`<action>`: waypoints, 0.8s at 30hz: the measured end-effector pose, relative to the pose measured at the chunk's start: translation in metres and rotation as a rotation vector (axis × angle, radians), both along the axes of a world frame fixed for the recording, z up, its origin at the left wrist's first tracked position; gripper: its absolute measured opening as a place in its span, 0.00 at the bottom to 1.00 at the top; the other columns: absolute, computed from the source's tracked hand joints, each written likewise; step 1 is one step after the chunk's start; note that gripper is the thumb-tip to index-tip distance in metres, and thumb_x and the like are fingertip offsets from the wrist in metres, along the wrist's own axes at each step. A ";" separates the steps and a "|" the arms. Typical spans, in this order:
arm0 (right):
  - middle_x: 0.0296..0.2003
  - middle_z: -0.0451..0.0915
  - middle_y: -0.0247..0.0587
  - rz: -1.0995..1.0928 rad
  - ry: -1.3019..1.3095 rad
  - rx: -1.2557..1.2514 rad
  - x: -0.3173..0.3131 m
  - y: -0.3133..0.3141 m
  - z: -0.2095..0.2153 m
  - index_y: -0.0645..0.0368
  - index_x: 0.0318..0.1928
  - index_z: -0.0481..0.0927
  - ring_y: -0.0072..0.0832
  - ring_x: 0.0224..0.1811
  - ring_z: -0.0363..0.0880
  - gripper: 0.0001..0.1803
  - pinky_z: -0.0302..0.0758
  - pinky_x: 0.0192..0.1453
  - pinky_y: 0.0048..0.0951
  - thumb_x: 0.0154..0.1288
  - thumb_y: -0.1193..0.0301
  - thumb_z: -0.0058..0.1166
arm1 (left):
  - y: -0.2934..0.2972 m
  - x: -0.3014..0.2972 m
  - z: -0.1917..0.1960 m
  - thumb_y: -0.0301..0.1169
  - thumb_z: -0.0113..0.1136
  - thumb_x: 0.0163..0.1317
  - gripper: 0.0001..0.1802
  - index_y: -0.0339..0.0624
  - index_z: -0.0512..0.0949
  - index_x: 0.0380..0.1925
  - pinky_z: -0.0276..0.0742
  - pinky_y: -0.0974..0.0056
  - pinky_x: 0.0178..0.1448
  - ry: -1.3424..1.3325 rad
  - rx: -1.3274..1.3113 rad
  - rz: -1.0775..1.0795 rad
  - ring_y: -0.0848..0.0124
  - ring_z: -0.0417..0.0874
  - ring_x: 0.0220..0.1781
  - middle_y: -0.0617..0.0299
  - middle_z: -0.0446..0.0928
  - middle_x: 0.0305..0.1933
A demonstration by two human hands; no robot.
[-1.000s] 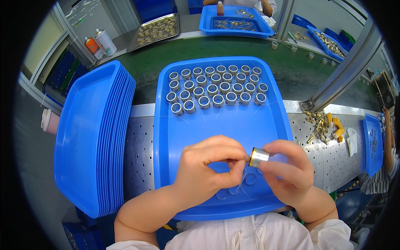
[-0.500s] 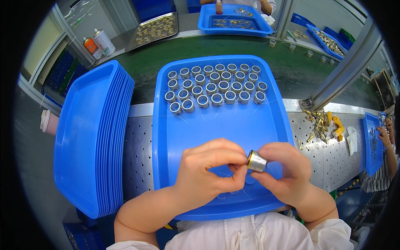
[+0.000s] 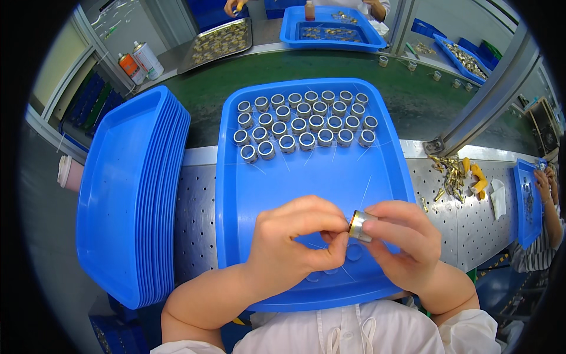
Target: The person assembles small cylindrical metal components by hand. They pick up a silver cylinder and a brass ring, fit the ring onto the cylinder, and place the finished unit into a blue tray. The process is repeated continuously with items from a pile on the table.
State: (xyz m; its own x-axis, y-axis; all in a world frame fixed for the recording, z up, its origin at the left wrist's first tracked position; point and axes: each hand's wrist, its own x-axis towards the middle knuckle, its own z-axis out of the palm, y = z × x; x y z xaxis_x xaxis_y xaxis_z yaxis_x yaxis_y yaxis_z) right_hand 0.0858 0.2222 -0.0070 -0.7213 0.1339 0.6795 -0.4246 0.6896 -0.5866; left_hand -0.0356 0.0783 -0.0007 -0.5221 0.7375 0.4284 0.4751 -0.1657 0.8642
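My right hand [image 3: 407, 239] grips a short silver metal cylinder [image 3: 361, 226] between thumb and fingers, over the near half of a blue tray [image 3: 283, 194]. The cylinder lies on its side, its gold-rimmed end toward my left hand [image 3: 303, 239]. My left thumb and forefinger are pinched together at that rim; whatever they hold is too small to make out. A thin pale strand [image 3: 367, 190] rises above the cylinder. Several clear round discs [image 3: 354, 252] lie under my hands. At the tray's far end stand rows of similar metal cylinders [image 3: 306, 141], with fine strands trailing from some.
Stacked blue trays [image 3: 112, 200] stand at left, near two spray cans [image 3: 146, 59]. Beyond my tray runs a green belt [image 3: 206, 97] carrying a few small cylinders [image 3: 412, 66]. Brass-coloured pieces [image 3: 453, 180] lie right, past a metal post [image 3: 495, 88]. Co-workers' hands [image 3: 236, 7] show at the far side and right.
The cylinder has turned slightly in my right fingers, and a strand now shows above it. A co-worker's hand has appeared over the far metal tray. Cylinders on the belt have shifted slightly left.
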 end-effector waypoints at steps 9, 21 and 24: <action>0.42 0.74 0.49 0.019 0.010 -0.002 0.000 -0.001 0.004 0.61 0.41 0.81 0.32 0.35 0.79 0.20 0.81 0.37 0.26 0.43 0.87 0.63 | 0.000 0.000 -0.001 0.15 0.64 0.36 0.11 0.37 0.81 0.24 0.77 0.71 0.34 -0.011 -0.015 0.005 0.71 0.82 0.31 0.56 0.80 0.30; 0.40 0.76 0.50 0.043 0.099 0.140 -0.002 0.004 0.001 0.62 0.40 0.81 0.37 0.35 0.79 0.20 0.77 0.37 0.30 0.41 0.86 0.62 | 0.000 0.000 0.001 0.14 0.63 0.37 0.11 0.36 0.81 0.25 0.77 0.71 0.34 -0.101 -0.006 -0.015 0.71 0.81 0.31 0.56 0.80 0.31; 0.39 0.77 0.49 -0.004 0.115 0.115 -0.004 0.001 0.000 0.64 0.41 0.79 0.37 0.35 0.79 0.21 0.77 0.36 0.30 0.41 0.86 0.62 | -0.001 -0.001 0.000 0.14 0.63 0.38 0.11 0.35 0.81 0.25 0.78 0.72 0.35 -0.094 -0.015 -0.037 0.71 0.81 0.31 0.56 0.80 0.31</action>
State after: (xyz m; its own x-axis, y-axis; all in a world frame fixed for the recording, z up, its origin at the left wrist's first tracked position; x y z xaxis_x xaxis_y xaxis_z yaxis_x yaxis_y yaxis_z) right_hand 0.0822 0.2234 -0.0071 -0.6378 0.0537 0.7683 -0.4811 0.7512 -0.4519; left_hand -0.0367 0.0776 -0.0011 -0.5321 0.7628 0.3673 0.3852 -0.1682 0.9074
